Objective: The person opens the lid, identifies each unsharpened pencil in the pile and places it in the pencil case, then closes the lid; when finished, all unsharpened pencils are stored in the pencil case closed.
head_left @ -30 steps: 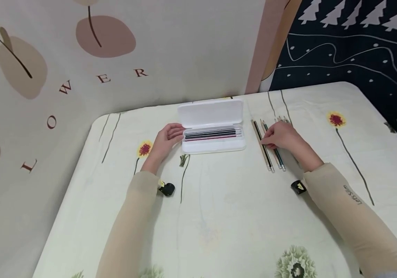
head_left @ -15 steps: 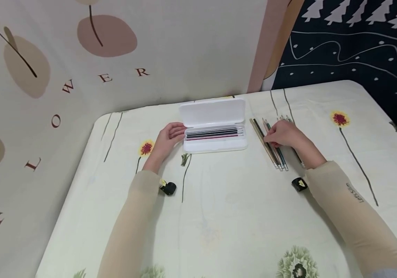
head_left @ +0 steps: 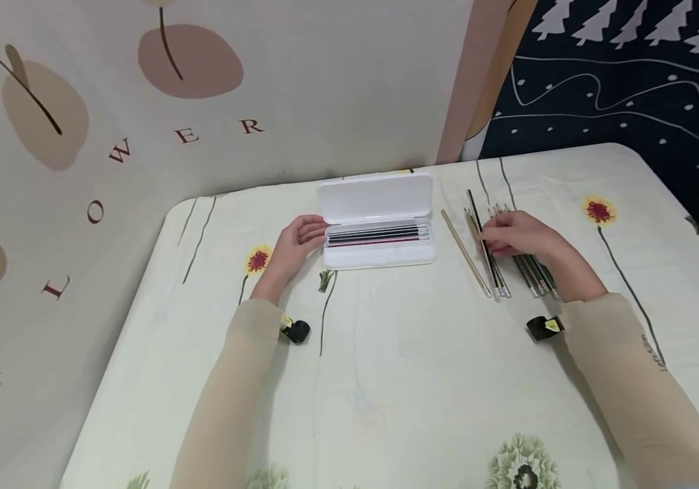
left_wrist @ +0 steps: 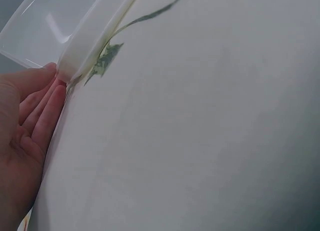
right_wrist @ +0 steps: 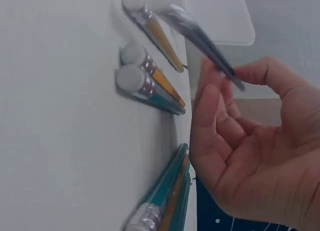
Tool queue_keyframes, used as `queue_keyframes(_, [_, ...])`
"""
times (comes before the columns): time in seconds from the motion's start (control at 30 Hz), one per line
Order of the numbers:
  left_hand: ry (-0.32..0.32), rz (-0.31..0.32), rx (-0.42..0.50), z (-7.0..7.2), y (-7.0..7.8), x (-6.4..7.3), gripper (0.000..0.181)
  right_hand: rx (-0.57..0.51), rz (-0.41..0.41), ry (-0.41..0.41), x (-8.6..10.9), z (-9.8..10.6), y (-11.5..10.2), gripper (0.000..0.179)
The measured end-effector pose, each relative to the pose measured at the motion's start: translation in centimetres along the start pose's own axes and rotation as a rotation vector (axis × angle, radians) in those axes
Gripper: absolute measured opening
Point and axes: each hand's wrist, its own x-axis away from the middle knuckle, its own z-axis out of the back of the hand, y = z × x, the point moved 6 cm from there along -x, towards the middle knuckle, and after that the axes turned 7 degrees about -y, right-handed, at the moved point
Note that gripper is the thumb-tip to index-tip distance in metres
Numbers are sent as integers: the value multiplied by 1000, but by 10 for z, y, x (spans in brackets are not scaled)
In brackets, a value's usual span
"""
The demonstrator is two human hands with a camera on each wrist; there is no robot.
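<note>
A white plastic pencil case (head_left: pixel 380 257) lies with its lid raised, dark pencils and a red one (head_left: pixel 380 235) in a row inside. My left hand (head_left: pixel 291 246) holds the case's left end, thumb and fingertips at its corner (left_wrist: pixel 75 66) in the left wrist view. To the right of the case my right hand (head_left: pixel 526 236) pinches a black pencil (head_left: pixel 473 205) between thumb and fingers. In the right wrist view this pencil (right_wrist: pixel 212 48) is tilted and blurred, above the others. Green pencils (head_left: pixel 535 275) lie under and beside that hand.
A gold pencil (head_left: pixel 464 250) lies alone between the case and the right hand. The flower-print cloth (head_left: pixel 386 380) covers the table. Black wrist cameras (head_left: pixel 296 331) hang at both sleeves. A wall hanging with letters (head_left: pixel 325 88) rises behind the far edge.
My right hand has shifted right, separating the black pencil from the gold one and tilting it up. More green pencils now show beneath the hand. The left hand stays at the case.
</note>
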Motion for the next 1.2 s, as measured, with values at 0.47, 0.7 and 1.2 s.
queue_keyframes(0.47, [18,-14,-11,2,-1,-2,40,-169,159,-41,2,-7,-20,29])
queue_keyframes(0.7, [13,-23,-10,3,-4,-2,40,-163,171,-30,-4,-15,-36,39])
queue_keyframes(1.2, [6,-12,-6,1,0,-2,39,186,208,25,-35,-42,-66,22])
